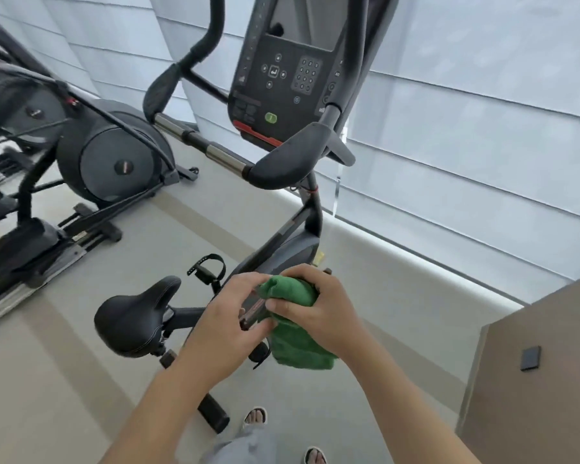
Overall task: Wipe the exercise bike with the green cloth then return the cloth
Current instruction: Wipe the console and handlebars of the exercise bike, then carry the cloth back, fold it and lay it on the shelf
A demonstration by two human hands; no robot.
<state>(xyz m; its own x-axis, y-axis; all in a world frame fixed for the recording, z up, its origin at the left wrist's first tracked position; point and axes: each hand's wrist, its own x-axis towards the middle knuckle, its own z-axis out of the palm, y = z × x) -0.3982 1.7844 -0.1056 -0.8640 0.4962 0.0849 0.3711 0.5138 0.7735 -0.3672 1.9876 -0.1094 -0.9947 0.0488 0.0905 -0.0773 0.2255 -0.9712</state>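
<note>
The cloth (293,343) is plain green. The exercise bike (282,249) is black and grey, its saddle (134,316) black, its console (282,72) carrying a green button (270,117) and a red strip (258,133). The floor (81,380) is pale grey.

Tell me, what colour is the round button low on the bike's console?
Green. The round button shows best in the head view.

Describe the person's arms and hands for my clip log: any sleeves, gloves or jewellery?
Both forearms are bare as far as the frame shows, with no sleeves in view. The left hand and right hand wear no gloves, and no rings, watch or wristbands show.
</note>
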